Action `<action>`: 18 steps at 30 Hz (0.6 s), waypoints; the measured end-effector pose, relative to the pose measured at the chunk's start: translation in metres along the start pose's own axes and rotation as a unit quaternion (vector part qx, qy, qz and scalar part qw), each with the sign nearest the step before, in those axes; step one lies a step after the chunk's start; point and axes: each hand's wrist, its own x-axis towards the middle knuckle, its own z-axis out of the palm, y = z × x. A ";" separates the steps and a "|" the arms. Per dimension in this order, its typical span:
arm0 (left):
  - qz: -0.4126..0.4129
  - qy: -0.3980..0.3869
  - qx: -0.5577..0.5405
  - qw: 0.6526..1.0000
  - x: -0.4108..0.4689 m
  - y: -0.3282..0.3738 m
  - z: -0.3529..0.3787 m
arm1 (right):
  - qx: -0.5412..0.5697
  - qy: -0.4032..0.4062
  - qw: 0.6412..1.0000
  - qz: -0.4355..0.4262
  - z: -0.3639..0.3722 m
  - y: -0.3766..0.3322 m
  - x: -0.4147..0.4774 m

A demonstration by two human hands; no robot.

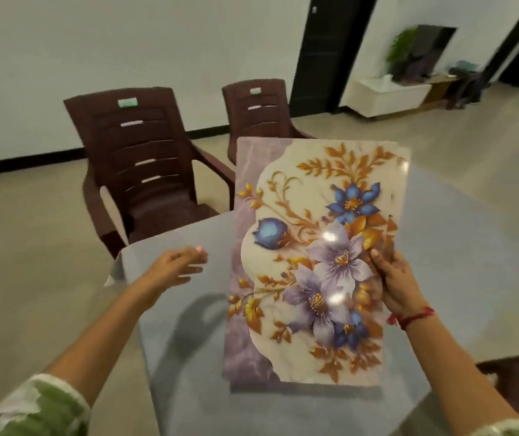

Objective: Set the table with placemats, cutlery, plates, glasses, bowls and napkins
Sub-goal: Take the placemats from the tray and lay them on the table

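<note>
Nearest the camera: your two forearms are reaching out over the grey tabletop [459, 253], with a green-and-white sleeve [28, 410] showing at the bottom left corner.

Right hand [399, 284]: it is grasping the placemat [302, 247] at its right long edge, thumb lying on the printed face, fingers wrapping underneath. A red thread [414, 317] is circling that wrist.

Left hand [176, 265]: released, fingers stretching forward and slightly spread, holding nothing. It is hovering above the tabletop near the left edge, apart from the placemat's left side, and is casting a shadow on the surface below.

Placemat: glossy, printed with blue and lilac flowers and gold leaves on cream, with a mauve marbled band along the left. It is pointing lengthwise away from you over the middle of the tabletop. A shadow band is showing under its near edge, so that end is sitting off the surface. You cannot tell whether the far end is touching.

Farther out: one brown plastic chair [135, 158] is standing at the tabletop's far left corner, and a second chair [258, 111] is standing beyond the placemat's far edge. Behind them a dark door [324, 51] is breaking the white wall, and a low white cabinet [387, 94] carrying a plant [401, 47] is sitting at far right, blurred.
</note>
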 end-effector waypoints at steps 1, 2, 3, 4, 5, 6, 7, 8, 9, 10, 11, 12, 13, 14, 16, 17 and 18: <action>-0.018 0.004 0.003 1.000 -0.002 -0.003 0.010 | 0.021 0.003 1.000 0.007 -0.007 0.006 0.013; -0.035 0.007 0.007 0.999 -0.004 -0.005 0.019 | 0.044 0.003 0.999 0.012 -0.014 0.011 0.026; -0.054 0.007 0.017 0.998 -0.006 -0.004 0.030 | 0.068 0.006 0.998 0.018 -0.021 0.016 0.037; -0.072 0.005 0.025 0.997 -0.010 -0.003 0.041 | 0.090 0.011 0.995 0.035 -0.026 0.021 0.045; -0.087 0.006 0.022 0.996 -0.014 -0.002 0.051 | 0.108 0.015 0.993 0.047 -0.029 0.026 0.050; -0.094 0.014 0.012 0.995 -0.016 0.002 0.064 | 0.132 0.020 0.989 0.057 -0.034 0.028 0.055; -0.097 0.026 -0.002 0.995 -0.019 0.007 0.077 | 0.161 0.022 0.984 0.069 -0.038 0.029 0.059; -0.096 0.036 -0.023 0.994 -0.023 0.012 0.090 | 0.188 0.027 0.978 0.084 -0.040 0.030 0.063; -0.091 0.042 -0.054 0.994 -0.026 0.018 0.104 | 0.208 0.030 0.973 0.096 -0.040 0.030 0.066; -0.079 0.041 -0.095 0.991 -0.031 0.023 0.115 | 0.226 0.035 0.968 0.105 -0.036 0.030 0.067; -0.056 0.032 -0.141 0.988 -0.034 0.026 0.126 | 0.243 0.030 0.963 0.113 -0.034 0.031 0.068; -0.028 0.020 -0.188 0.982 -0.038 0.030 0.137 | 0.252 0.027 0.961 0.114 -0.030 0.031 0.068; 0.000 0.015 -0.221 0.975 -0.040 0.034 0.146 | 0.257 0.029 0.959 0.118 -0.026 0.031 0.067; 0.025 0.025 -0.245 0.969 -0.043 0.039 0.155 | 0.260 0.031 0.958 0.118 -0.021 0.032 0.065; 0.066 0.081 -0.244 0.964 -0.043 0.044 0.168 | 0.264 0.031 0.957 0.114 -0.013 0.036 0.060; 0.077 0.119 -0.233 0.962 -0.042 0.044 0.172 | 0.264 0.033 0.956 0.122 -0.010 0.037 0.056; 0.084 0.156 -0.228 0.957 -0.042 0.045 0.174 | 0.263 0.034 0.954 0.137 -0.008 0.040 0.053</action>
